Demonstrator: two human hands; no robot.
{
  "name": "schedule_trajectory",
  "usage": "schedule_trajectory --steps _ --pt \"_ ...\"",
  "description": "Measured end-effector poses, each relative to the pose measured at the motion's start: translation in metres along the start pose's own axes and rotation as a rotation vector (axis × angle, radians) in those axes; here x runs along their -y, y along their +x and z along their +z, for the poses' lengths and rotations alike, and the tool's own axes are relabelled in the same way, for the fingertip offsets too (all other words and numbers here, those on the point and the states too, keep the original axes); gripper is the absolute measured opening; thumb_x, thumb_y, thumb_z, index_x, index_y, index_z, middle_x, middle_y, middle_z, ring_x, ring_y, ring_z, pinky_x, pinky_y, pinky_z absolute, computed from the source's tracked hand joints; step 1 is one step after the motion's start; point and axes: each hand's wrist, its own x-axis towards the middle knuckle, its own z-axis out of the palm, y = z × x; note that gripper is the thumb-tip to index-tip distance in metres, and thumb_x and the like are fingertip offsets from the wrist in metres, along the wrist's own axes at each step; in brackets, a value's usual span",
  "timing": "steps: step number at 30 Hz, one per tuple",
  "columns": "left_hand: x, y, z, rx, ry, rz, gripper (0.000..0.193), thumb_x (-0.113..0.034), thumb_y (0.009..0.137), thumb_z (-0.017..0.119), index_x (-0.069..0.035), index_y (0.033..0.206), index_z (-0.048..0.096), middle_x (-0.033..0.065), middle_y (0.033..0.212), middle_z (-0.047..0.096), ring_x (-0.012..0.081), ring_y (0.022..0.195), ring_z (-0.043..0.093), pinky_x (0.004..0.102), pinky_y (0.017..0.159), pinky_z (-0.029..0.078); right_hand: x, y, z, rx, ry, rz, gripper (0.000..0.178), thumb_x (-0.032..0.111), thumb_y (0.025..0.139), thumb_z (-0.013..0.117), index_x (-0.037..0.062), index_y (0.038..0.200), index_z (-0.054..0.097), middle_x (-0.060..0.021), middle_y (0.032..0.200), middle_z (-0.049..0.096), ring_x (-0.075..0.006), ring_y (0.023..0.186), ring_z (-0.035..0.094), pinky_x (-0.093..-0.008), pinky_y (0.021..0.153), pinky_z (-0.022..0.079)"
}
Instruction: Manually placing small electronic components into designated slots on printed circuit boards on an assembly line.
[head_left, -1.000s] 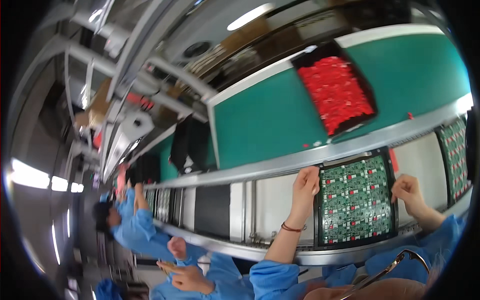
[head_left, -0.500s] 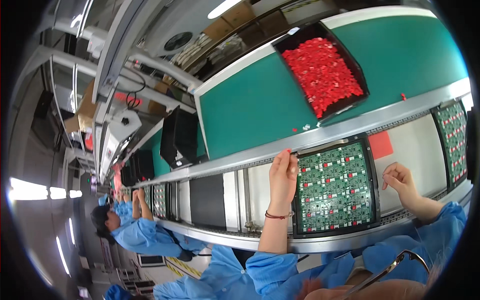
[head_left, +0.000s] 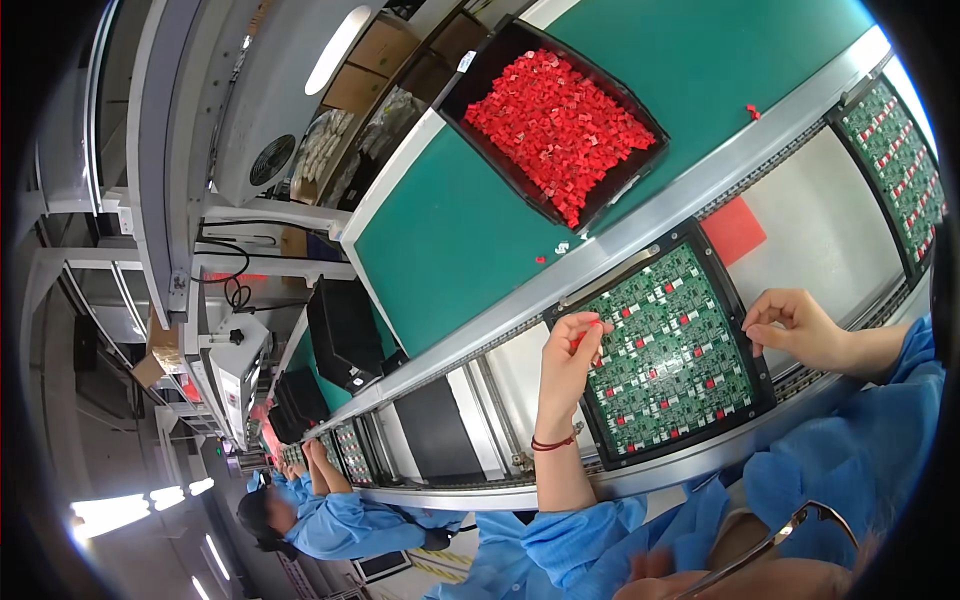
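Note:
A panel of green circuit boards, dotted with small red and white parts, lies in a black frame on the conveyor before me. At its left side, my left hand is closed with a small red plastic piece between the fingertips, over the far left part of the panel. My right hand is at the frame's right edge, its thumb and fingers bent together. Whatever may be in that pinch is hidden. Beyond the conveyor rail stands a black bin filled with red plastic pieces.
Another framed board panel sits farther right on the conveyor. A red square lies between the panels. Loose bits rest on the green mat. Black bins stand at left, where a person in blue works along the line.
The view has tilted and shifted. My left hand has come over the panel's far left part with the red piece. My right hand has closed in on the frame's right edge.

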Motion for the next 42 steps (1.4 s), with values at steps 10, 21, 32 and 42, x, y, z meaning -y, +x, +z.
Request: schedule_trajectory --steps 10,21,32,42 --pt "0.02 0.022 0.001 -0.236 0.325 0.092 0.013 -0.015 0.087 0.056 -0.002 0.089 0.058 0.0005 0.074 0.056 0.0049 0.058 0.04 0.0183 0.054 0.034 -0.007 0.021 -0.009 0.012 -0.028 0.039 0.008 0.006 0.083 0.057 -0.0003 0.088 0.056 -0.0041 0.076 0.061 -0.0094 0.069 0.06 -0.0216 0.066 0.045" --pt "0.008 0.019 0.019 -0.295 0.555 0.159 0.015 -0.01 0.081 0.062 -0.002 0.093 0.061 0.0011 0.068 0.056 0.0054 0.058 0.048 0.0199 0.05 0.041 -0.011 0.019 -0.017 0.017 -0.028 -0.036 0.009 0.006 0.084 0.056 -0.0008 0.09 0.056 -0.0054 0.08 0.061 -0.011 0.071 0.06 -0.0237 0.07 0.047" --pt "0.017 0.025 0.023 -0.289 0.696 0.369 0.012 -0.006 0.078 0.063 -0.002 0.089 0.061 0.0009 0.066 0.05 0.0058 0.055 0.044 0.0198 0.048 0.037 -0.013 0.018 -0.019 0.034 -0.025 -0.036 0.009 0.007 0.084 0.056 0.0 0.09 0.056 -0.0051 0.08 0.061 -0.0104 0.07 0.061 -0.0217 0.065 0.046" --pt "0.019 0.023 0.023 -0.207 0.655 0.307 0.01 -0.005 0.076 0.064 -0.004 0.086 0.065 0.0029 0.066 0.044 0.0095 0.052 0.045 0.0235 0.047 0.037 -0.012 0.02 -0.021 0.04 -0.084 -0.035 0.009 0.01 0.084 0.057 0.0022 0.09 0.057 -0.0023 0.075 0.062 -0.0071 0.069 0.06 -0.0193 0.06 0.043"
